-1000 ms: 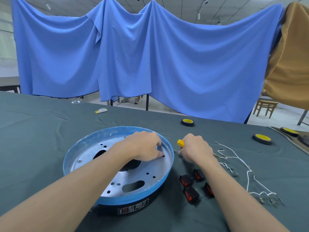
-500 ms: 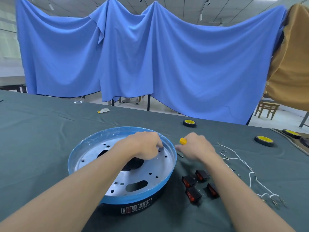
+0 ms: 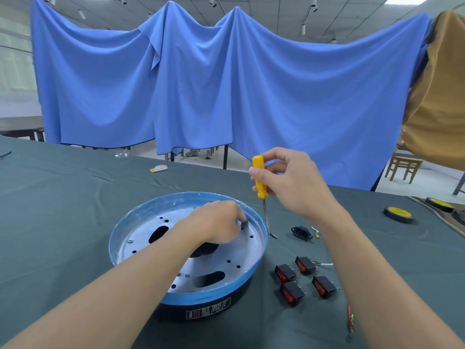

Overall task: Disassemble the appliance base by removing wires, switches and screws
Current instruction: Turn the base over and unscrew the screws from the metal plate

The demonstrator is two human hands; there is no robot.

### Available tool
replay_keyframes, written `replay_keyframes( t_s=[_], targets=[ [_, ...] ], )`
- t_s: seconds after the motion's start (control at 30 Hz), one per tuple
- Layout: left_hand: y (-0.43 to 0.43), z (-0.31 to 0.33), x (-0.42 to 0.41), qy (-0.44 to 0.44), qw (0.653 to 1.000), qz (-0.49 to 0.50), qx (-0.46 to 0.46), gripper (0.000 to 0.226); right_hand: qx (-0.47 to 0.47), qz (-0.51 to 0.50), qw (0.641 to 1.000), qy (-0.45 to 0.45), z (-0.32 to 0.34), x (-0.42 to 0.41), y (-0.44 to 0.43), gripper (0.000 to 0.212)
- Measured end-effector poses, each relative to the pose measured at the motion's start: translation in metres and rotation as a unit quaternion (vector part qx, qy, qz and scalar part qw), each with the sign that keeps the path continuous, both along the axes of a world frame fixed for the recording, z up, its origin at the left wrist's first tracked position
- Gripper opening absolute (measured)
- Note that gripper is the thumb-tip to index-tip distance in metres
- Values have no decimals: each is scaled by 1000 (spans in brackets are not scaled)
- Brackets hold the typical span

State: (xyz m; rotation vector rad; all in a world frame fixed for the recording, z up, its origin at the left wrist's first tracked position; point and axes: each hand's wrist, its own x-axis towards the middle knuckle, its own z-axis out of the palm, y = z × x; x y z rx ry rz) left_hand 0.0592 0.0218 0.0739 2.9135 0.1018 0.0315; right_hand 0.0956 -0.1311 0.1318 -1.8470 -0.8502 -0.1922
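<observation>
The round appliance base lies on the table, blue-rimmed with a perforated silver plate inside and a black body below. My left hand reaches into it, fingertips curled at a small dark part near the far right of the plate. My right hand is raised above the table and grips a yellow-handled screwdriver upright, its tip close to the table just outside the rim. Several black rocker switches with red buttons lie to the right of the base. A black socket lies behind them.
Dark green cloth covers the table. Yellow-and-black tape rolls sit at the far right. A red wire lies near my right forearm, and a small white scrap at the back. Blue drapes hang behind the table.
My right hand has lifted the screwdriver from the table and stood it upright beside the rim. My left hand has stayed inside the base. The camera has shifted, hiding the white wires.
</observation>
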Motion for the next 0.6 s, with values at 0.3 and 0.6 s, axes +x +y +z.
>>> replay_keyframes(
  t_s=[0.3,0.6],
  targets=[
    [3,-4,4,-16,1000,-5,-6,31,13,-34,997,-68,-6,4,10,14],
    [10,21,-25,-78,996,-19,39,27,-23,-33,999,-36,-18,11,12,15]
  ],
)
